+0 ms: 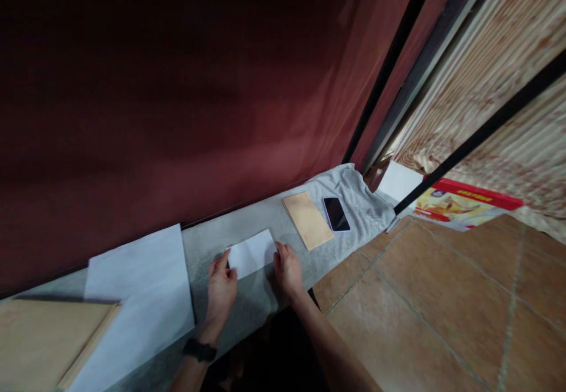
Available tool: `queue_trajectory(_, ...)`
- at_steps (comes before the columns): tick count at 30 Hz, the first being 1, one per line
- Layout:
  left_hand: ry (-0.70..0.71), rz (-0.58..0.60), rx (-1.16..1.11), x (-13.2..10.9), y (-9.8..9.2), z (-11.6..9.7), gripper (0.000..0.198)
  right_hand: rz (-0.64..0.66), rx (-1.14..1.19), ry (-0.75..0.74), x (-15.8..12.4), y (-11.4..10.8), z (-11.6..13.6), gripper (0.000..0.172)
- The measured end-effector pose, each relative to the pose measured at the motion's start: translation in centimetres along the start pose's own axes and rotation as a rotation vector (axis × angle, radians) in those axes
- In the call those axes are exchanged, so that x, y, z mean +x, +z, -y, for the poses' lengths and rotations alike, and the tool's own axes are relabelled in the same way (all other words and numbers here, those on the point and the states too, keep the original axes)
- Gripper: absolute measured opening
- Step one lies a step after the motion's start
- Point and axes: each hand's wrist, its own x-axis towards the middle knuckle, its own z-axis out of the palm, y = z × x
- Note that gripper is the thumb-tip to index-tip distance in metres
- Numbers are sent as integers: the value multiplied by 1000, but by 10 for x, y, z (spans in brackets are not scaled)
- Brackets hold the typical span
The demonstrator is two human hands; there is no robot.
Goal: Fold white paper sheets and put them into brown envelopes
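Note:
A folded white sheet of paper (252,254) lies between my hands on the narrow grey bench (254,300). My left hand (221,286) pinches its left edge, thumb and forefinger closed on it. At the opposite edge, the curled fingers of my right hand (288,268) grip the paper. Just right of that hand rests a tan envelope stack (308,220). Large white sheets (150,297) spread to the left of my left hand, and a thicker pile of brown envelopes (48,342) overlaps them.
A phone (336,214) lies on a grey cloth (367,200) at the bench's right end. Behind the bench rises a dark red wall (198,115). Black metal bars (393,62) stand on the right. A red and yellow printed box (464,203) lies on the tiled floor (420,315).

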Motion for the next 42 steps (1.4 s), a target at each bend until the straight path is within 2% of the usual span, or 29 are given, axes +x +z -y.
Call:
queue_trajectory(3,98,-35,87,-2,0,-2,45,24,-95,-49,0,-6,3,37)
queue_trajectory(8,249,-57,336,-13,3,-8,44,65,-97,-255,-16,-6,10,41)
queue_trajectory(12,473,84,431,-31,21,-14,49,135,-157,-311,-28,-5,14,49)
queue_trajectory(14,524,151,470,-38,29,-15,52,161,-192,-319,-30,-6,13,52)
queue_trajectory(17,502,142,535,-45,32,-12,61,175,-209,-316,-30,-9,10,53)
queue_trajectory(20,470,105,573,-45,24,-6,67,153,-196,-308,-32,-12,5,53)
queue_trajectory(23,439,70,605,-45,15,0,66,131,-189,-328,-34,-15,0,51)
queue_trajectory(25,418,54,619,-44,16,0,64,122,-183,-337,-36,-16,-2,51)
queue_trajectory(27,426,72,608,-40,24,-4,61,117,-178,-336,-37,-17,-3,51)
queue_trajectory(31,581,259,521,-21,54,-24,55,131,-180,-339,-37,-15,-3,52)
queue_trajectory(34,605,313,511,-1,70,-37,56,138,-183,-334,-37,-13,-3,54)
queue_trajectory(38,606,308,524,16,74,-42,59,134,-156,-308,-36,-12,-2,53)
queue_trajectory(42,587,280,539,19,69,-36,60,126,-123,-287,-36,-13,0,55)
